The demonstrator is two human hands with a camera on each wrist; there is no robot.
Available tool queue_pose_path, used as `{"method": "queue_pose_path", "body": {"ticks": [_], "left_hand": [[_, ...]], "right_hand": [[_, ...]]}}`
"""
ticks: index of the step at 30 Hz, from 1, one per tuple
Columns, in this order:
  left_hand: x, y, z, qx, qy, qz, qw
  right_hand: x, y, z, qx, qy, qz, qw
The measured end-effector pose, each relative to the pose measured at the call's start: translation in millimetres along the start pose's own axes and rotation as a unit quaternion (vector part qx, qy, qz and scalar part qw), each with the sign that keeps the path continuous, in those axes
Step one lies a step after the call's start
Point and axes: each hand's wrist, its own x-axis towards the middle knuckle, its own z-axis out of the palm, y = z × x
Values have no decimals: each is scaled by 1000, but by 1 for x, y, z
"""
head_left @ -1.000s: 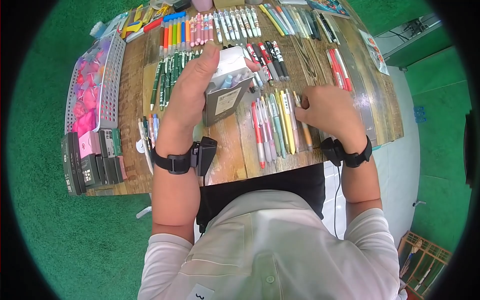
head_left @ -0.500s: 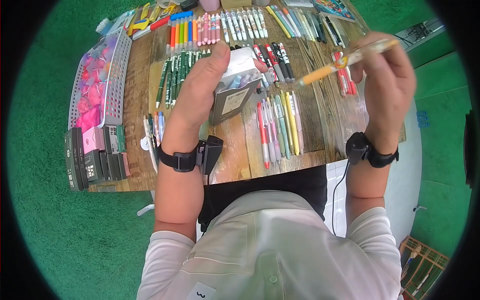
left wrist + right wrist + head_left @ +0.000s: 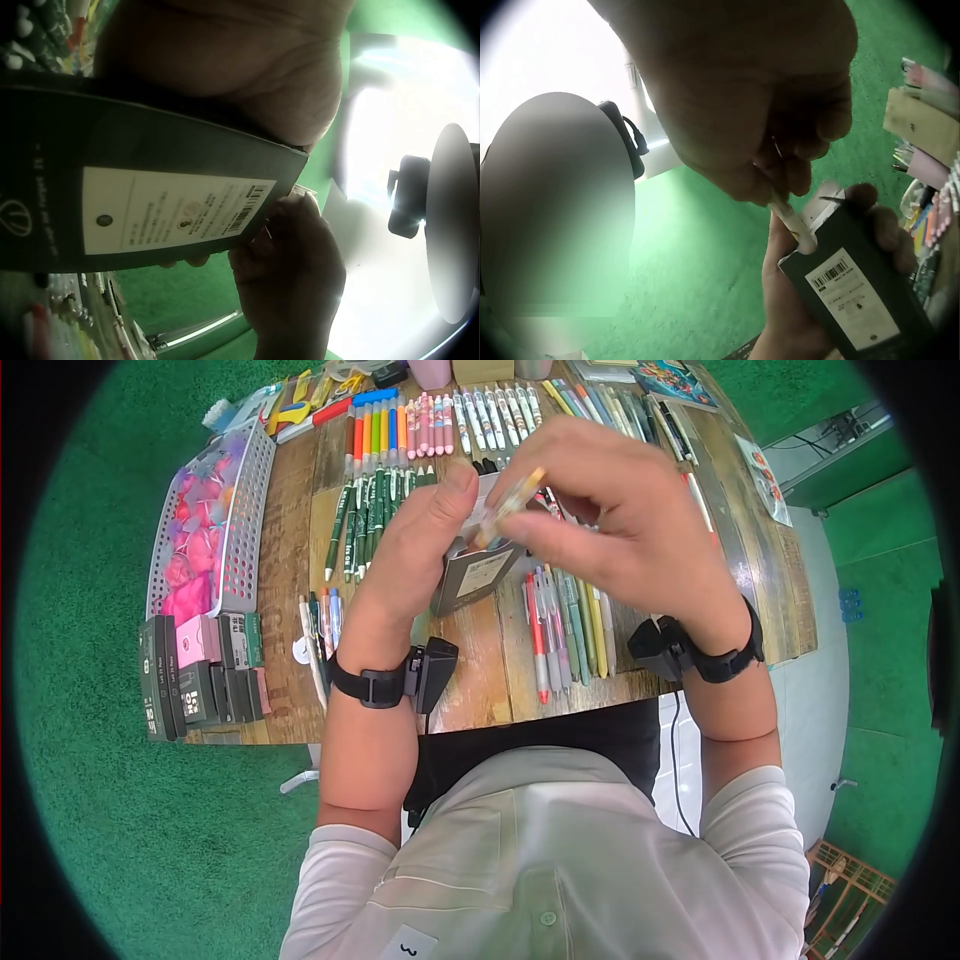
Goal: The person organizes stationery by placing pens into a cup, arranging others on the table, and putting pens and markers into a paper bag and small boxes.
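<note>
My left hand (image 3: 415, 540) grips an upright dark grey cardboard box (image 3: 455, 598) with a white barcode label and its top flap raised. Pens show inside the mouth of the box. Over that mouth my right hand (image 3: 635, 525) pinches a pen (image 3: 518, 500) with a yellow-orange end, held at a slant. In the right wrist view the pen (image 3: 795, 225) has its lower end at the box's opening, by a notch in the edge. Just right of the box, a row of pastel pens (image 3: 568, 625) lies on the table, partly under the right forearm's side.
Dark green pens (image 3: 370, 520), markers (image 3: 378, 435), pink pens (image 3: 430, 425) and white pens (image 3: 495, 415) lie in rows on the wooden table (image 3: 480, 680). A white perforated basket (image 3: 240, 530) of pink items and several small boxes (image 3: 205, 670) stand at the left.
My right hand took the orange pen from the right end of the pastel row, lifted it to the right, then brought it left over the box. The left hand keeps holding the box.
</note>
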Motion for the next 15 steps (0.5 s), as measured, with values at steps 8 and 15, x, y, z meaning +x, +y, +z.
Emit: {"method": "queue_pose_path", "body": {"ticks": [8, 15], "left_hand": [[2, 10, 12, -13, -23, 12, 1000], [3, 8, 14, -28, -36, 15, 999]], "right_hand": [[-12, -7, -14, -31, 66, 57, 996], [-61, 30, -23, -225, -82, 238, 941]]}}
